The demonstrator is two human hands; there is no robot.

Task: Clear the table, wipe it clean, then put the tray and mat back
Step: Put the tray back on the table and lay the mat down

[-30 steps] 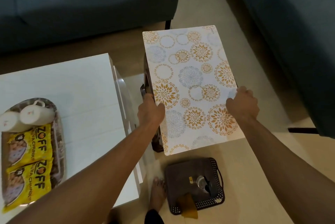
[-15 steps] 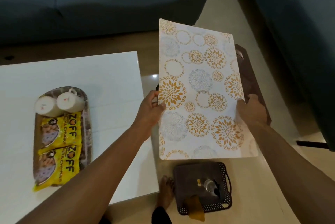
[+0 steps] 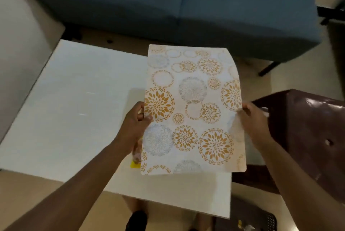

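Two bare hands hold one thing at centre frame: a flat rectangular white mat point(image 3: 192, 109) printed with gold and grey flower circles. Long axis runs up and down the frame, the pattern facing the camera.

Left hand point(image 3: 135, 124): grip clamped on the mat's left edge about halfway down, thumb on the printed face, fingers behind.

Right hand point(image 3: 254, 121): grip pinched on the right edge at about the same height. Also pressed in this hand, as far as the blur allows, a dark brown glossy sheet point(image 3: 308, 133) that spreads toward the right edge of the frame; the exact contact is hard to make out.

The mat hangs above the right half of a white rectangular worktop point(image 3: 74, 103) and is lifted off it, casting a shadow on the surface below. The left half of the worktop shows bare, with a few faint streaks.

Just under the mat's lower left corner, beside the left wrist, a small yellow scrap point(image 3: 134, 164) peeks out on the worktop; most of it is hidden.

Upper frame: a dark blue fabric sofa point(image 3: 168, 2) spans the width beyond the worktop. Lower right corner: part of a dark perforated plastic basket point(image 3: 268, 218) on the beige floor point(image 3: 291, 79).
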